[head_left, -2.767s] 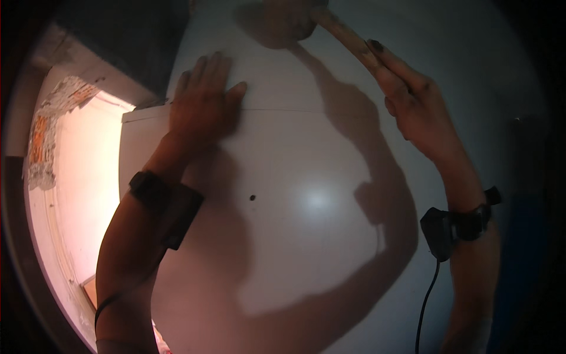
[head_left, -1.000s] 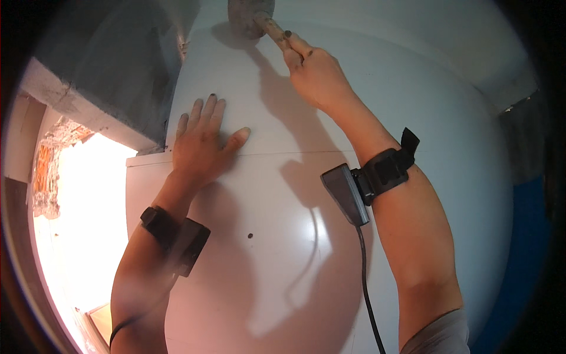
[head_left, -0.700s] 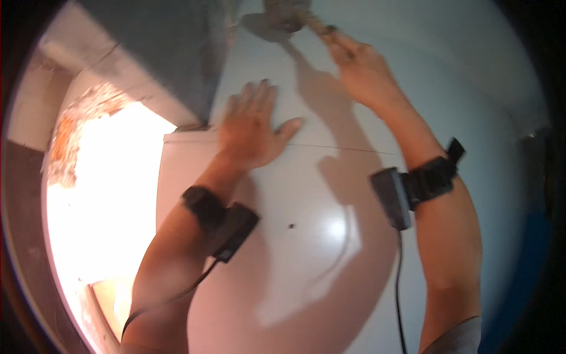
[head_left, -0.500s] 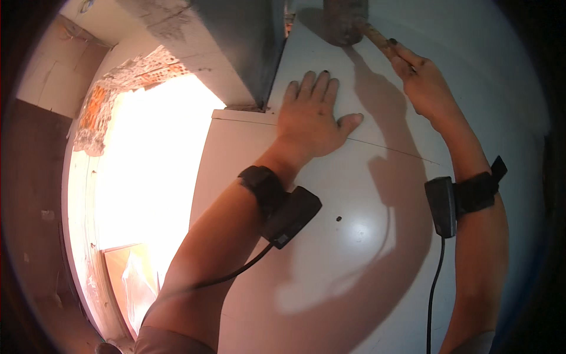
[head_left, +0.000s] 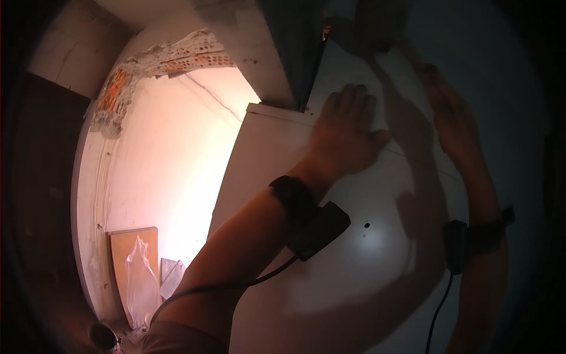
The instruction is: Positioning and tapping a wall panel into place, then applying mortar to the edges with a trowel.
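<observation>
Here, the white panel [head_left: 354, 265] fills the centre and lower right of the frame, the left hand [head_left: 346, 133] pressed flat on its upper part with fingers spread, the blurred right hand [head_left: 451, 118] open at upper right, holding nothing.

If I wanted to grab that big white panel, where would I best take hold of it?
Probably by its free left edge, coming in from the left. The white panel stands upright with a broad, flat, smooth face that offers no handle; the left hand only presses flat on it. That exposed edge lets fingers wrap around.
</observation>
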`<state>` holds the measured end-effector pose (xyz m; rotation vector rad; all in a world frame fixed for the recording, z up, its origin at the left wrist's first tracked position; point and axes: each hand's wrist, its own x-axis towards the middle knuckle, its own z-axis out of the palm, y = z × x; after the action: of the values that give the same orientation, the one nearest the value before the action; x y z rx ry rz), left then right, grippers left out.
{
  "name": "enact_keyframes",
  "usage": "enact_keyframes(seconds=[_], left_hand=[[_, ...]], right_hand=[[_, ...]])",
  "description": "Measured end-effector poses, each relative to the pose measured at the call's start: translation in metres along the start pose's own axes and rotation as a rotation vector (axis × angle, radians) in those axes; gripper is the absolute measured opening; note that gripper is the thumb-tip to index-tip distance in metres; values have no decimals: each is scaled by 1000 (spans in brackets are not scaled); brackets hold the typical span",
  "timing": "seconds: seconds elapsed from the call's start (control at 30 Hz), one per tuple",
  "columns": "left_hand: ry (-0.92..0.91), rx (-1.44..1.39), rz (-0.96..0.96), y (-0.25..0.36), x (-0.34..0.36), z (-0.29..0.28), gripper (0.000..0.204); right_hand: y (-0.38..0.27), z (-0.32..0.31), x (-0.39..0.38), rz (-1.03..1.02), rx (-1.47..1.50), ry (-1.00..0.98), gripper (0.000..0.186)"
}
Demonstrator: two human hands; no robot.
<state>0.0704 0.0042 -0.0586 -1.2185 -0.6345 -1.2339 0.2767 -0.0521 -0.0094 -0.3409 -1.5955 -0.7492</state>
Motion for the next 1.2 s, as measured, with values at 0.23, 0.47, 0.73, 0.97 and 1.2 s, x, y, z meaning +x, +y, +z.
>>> enact_keyframes(seconds=[0.23, 0.47, 0.73, 0.97, 1.2], left_hand=[[-16, 53, -2, 0, -2, -3, 81], [-75, 41, -27, 5, 4, -4, 87], [27, 31, -11, -8, 8, 3, 79], [29, 39, -13, -5, 14, 7, 76], [-22, 7, -77, -4, 15, 2, 76]], right_hand=[[-17, -10, -3, 146, 20, -157, 49], [5, -2, -4, -68, -45, -34, 51], [-14, -3, 26, -2, -35, -19, 52], [-5, -3, 44, 183, -87, -67, 49], [12, 11, 61, -20, -232, -26, 49]])
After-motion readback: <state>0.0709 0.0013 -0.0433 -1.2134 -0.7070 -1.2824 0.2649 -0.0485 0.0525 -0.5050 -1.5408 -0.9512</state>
